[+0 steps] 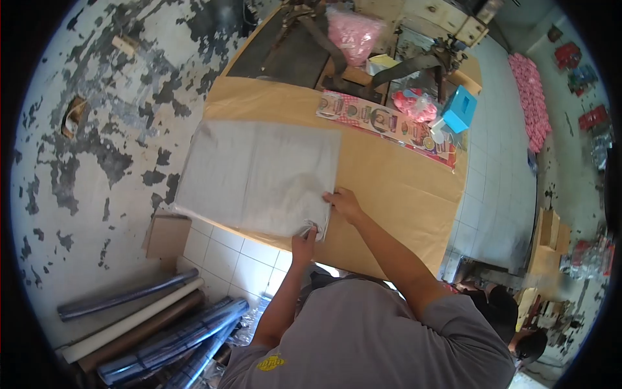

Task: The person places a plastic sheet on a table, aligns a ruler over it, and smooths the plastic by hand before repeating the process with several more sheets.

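Note:
A wide stack of thin, greyish-white plastic sheets [259,168] lies flat on the brown paper covering of the table [395,194]. At its near right corner, where the film is bunched up, my left hand [304,246] pinches the crumpled corner between its fingers. My right hand [343,202] is at the right edge of the stack, a little farther from me, with thumb and fingers closed on that edge. How many layers either hand has hold of cannot be made out.
A printed patterned sheet [382,123] lies across the table's far side, near a blue plastic box [460,109] and a pink bundle [414,106]. Behind stands a metal frame [414,65] with a pink-filled bag [355,35]. Rolls [168,343] lie lower left. Another person [499,311] is at right.

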The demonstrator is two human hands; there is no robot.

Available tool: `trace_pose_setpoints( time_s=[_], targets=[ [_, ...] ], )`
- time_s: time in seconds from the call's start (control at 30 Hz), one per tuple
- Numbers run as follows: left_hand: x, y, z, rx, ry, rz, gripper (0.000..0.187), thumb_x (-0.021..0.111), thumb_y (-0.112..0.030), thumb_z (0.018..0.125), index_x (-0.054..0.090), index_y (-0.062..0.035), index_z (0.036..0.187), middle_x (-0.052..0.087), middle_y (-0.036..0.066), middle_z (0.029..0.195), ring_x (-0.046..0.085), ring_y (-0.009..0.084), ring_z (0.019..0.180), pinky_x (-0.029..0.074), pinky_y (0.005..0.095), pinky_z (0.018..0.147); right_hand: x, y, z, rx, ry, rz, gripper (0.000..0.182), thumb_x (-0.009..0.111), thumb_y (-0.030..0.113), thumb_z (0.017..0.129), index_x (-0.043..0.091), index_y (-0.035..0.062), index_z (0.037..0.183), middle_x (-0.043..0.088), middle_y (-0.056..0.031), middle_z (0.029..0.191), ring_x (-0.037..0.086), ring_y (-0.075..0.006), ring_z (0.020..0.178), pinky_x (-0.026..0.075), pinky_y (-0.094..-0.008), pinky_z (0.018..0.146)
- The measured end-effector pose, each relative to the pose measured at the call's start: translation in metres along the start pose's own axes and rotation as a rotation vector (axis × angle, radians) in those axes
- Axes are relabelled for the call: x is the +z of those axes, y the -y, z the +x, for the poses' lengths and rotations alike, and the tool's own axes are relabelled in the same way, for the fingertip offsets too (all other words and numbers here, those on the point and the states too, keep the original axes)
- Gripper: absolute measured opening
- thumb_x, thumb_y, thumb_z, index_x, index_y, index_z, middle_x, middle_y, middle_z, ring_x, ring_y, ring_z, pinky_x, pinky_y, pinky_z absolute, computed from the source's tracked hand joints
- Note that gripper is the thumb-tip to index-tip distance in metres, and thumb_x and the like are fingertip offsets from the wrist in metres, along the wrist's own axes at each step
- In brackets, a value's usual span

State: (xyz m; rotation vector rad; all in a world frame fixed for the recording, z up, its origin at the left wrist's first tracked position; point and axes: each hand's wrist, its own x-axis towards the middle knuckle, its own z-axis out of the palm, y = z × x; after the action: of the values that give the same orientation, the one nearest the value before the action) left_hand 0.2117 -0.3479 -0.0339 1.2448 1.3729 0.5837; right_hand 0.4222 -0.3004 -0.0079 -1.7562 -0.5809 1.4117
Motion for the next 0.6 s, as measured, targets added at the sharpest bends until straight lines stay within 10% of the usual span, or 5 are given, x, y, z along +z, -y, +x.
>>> trace_pose_setpoints(
  time_s=[0.1,0.2,0.3,0.4,0.6],
  targets=[
    [0.011,0.002,0.001,0.194,-0.041,-0.120,0.047,0.064,-0.034,0.094,0.063,0.0060,0.070,0.055,0.001,0.058,0.048,0.0098,0.055,0.040,0.0358,0.050,0.004,-0.067,0.047,-0.112,0.002,0.237,0.028,0.078,0.013,0.079,0.068,-0.0018,0.101,0.068,-0.0061,0.085,0.062,-0.0137,0.075,0.050,-0.0291,0.066],
    [-0.001,-0.027,-0.010,-0.334,0.175,0.091,0.033,0.061,-0.025,0.096,0.069,0.0065,0.101,0.068,0.007,0.086,0.064,0.0169,0.085,0.050,0.0296,0.075,-0.007,-0.010,-0.010,-0.078,-0.100,0.199,0.031,0.073,0.000,0.080,0.065,-0.0051,0.109,0.069,-0.0124,0.099,0.065,-0.0195,0.086,0.053,-0.0322,0.074],
    [0.000,0.008,-0.013,-0.235,-0.002,-0.826,0.032,0.058,-0.021,0.098,0.063,0.0044,0.116,0.063,0.013,0.112,0.060,0.0194,0.105,0.050,0.0303,0.083,-0.051,-0.060,0.012,-0.178,-0.207,0.213,0.033,0.074,0.000,0.078,0.065,-0.0057,0.109,0.070,-0.0123,0.097,0.066,-0.0192,0.084,0.053,-0.0317,0.073],
    [-0.055,0.051,0.005,-0.203,-0.120,-0.976,0.046,0.049,-0.026,0.102,0.038,-0.0029,0.141,0.043,0.016,0.143,0.044,0.0284,0.131,0.042,0.0446,0.101,-0.130,-0.073,-0.041,-0.116,-0.261,0.280,0.033,0.076,0.001,0.075,0.067,-0.0052,0.106,0.071,-0.0112,0.092,0.065,-0.0182,0.081,0.053,-0.0309,0.071],
    [-0.140,0.032,0.054,-0.249,-0.428,-0.715,0.061,0.061,-0.031,0.095,0.038,0.0016,0.142,0.052,0.013,0.134,0.052,0.0149,0.119,0.042,0.0270,0.073,-0.262,-0.149,-0.137,0.014,-0.522,0.075,0.031,0.077,0.008,0.074,0.070,-0.0011,0.103,0.070,-0.0071,0.091,0.063,-0.0154,0.077,0.051,-0.0306,0.069]
  ],
)
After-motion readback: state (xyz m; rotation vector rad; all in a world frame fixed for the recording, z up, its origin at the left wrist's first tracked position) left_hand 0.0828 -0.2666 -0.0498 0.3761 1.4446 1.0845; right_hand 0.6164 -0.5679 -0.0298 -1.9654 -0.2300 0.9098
